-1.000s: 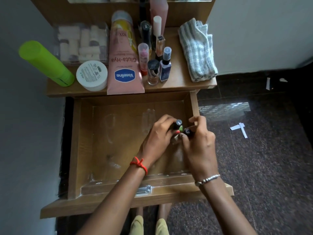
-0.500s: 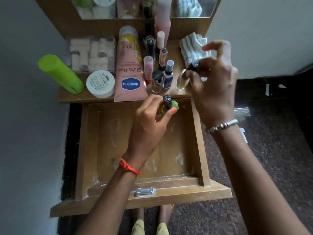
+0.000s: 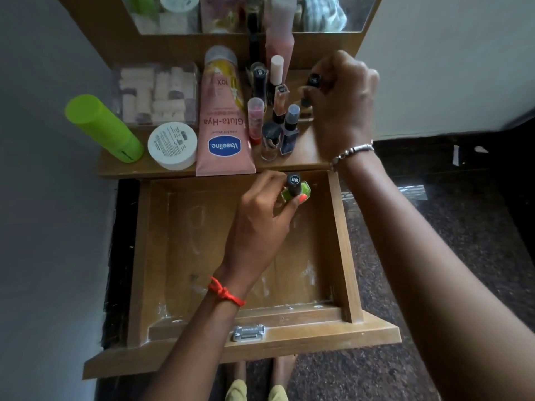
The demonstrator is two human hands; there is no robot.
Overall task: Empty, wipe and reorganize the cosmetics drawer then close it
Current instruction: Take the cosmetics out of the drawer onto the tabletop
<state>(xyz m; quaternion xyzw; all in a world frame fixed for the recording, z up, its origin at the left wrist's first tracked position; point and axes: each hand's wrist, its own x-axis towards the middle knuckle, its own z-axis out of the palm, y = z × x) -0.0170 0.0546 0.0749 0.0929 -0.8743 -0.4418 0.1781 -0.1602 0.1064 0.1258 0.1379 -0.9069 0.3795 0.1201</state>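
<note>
Far to the left of my left hand, the green bottle, the white jar and the pink lotion tube already lie on the worktop, so most of the emptying looks done. The drawer stands pulled out under my left wrist, and its floor is bare apart from pale smears and dust, so I judge the wiping not yet begun. My left hand pinches a green nail polish bottle by its sides, above the drawer's back right corner and just short of the worktop edge. Up and to the right, my right hand is curled around a dark-capped bottle, setting it beside the cluster of small bottles. I see no cloth on the worktop itself. Wiping, putting things back and closing remain.
</note>
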